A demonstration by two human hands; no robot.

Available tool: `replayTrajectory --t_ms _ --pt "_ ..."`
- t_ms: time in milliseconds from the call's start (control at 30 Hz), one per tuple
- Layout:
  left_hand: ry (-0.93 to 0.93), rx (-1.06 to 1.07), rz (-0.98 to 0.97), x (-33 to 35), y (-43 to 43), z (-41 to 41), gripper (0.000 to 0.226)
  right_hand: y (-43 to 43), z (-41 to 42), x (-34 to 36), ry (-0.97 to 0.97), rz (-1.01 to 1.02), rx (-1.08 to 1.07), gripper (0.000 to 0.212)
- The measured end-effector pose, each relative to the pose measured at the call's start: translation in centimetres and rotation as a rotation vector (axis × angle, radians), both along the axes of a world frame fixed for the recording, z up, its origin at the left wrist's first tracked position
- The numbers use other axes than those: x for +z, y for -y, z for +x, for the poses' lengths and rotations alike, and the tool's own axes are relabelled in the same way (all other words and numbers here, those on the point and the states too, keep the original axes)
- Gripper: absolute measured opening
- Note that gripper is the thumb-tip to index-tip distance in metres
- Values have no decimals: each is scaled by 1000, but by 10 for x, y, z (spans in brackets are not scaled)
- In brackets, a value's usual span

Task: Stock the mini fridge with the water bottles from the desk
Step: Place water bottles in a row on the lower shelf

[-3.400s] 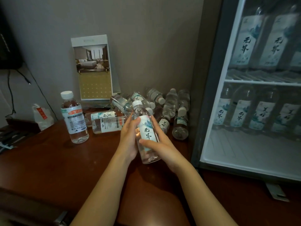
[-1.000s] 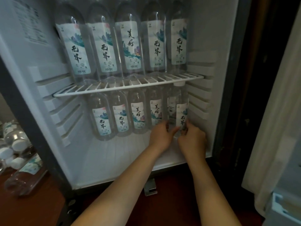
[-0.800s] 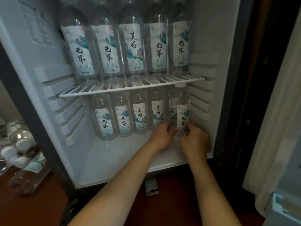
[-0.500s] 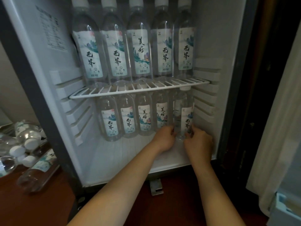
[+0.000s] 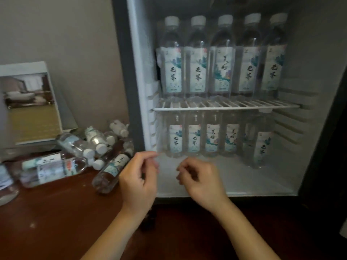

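Before the open white mini fridge [image 5: 138, 72], the left hand [image 5: 139, 182] and right hand [image 5: 201, 182], half a second ago around the rightmost clear plastic water bottle [image 5: 262, 145] on the fridge floor, hang loosely curled and empty. Five upper bottles [image 5: 222, 59] stand on the white wire shelf [image 5: 225, 108]. Spare bottles [image 5: 110, 167] lie heaped on the brown wooden desk [image 5: 56, 222]. Motion blurs their labels.
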State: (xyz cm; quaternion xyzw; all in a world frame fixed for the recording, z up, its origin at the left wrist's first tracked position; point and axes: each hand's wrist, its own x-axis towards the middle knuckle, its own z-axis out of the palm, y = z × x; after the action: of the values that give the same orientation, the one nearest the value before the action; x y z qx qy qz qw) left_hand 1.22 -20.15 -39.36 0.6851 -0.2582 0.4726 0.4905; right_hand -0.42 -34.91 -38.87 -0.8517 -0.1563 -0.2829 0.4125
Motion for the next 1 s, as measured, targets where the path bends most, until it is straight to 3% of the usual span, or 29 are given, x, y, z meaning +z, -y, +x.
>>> replayTrajectory --t_ms 67,133,233,367,467,600,700,767,867,1000 --pt "-148 75 -104 -4 -31 7 15 -37 -5 0 -3 -97 112 17" --pt "-326 241 -88 -12 -58 26 10 -71 -7 -5 33 -262 170 24" --pt "-625 429 100 -24 -94 66 27 -112 0 -13 -21 -362 231 26" --pt "-909 374 291 -37 -119 92 46 -146 23 -19 -292 -299 191 31" --pt "-919 354 314 -45 -129 93 47 -162 49 -17 -569 -141 119 46" --pt "-953 344 315 -44 -136 89 45 -179 79 -25 -761 372 73 35" --pt "-1078 235 166 -42 -141 89 51 -186 85 -34 -818 722 98 43" --pt "-1147 123 34 -41 -142 90 47 -184 80 -34 -799 754 106 44" --pt "-1189 -41 -85 -38 -141 88 16 -178 74 -36 -760 756 153 42" --pt "-1238 -241 -185 -33 -145 82 17 -174 72 -36 -753 824 192 51"
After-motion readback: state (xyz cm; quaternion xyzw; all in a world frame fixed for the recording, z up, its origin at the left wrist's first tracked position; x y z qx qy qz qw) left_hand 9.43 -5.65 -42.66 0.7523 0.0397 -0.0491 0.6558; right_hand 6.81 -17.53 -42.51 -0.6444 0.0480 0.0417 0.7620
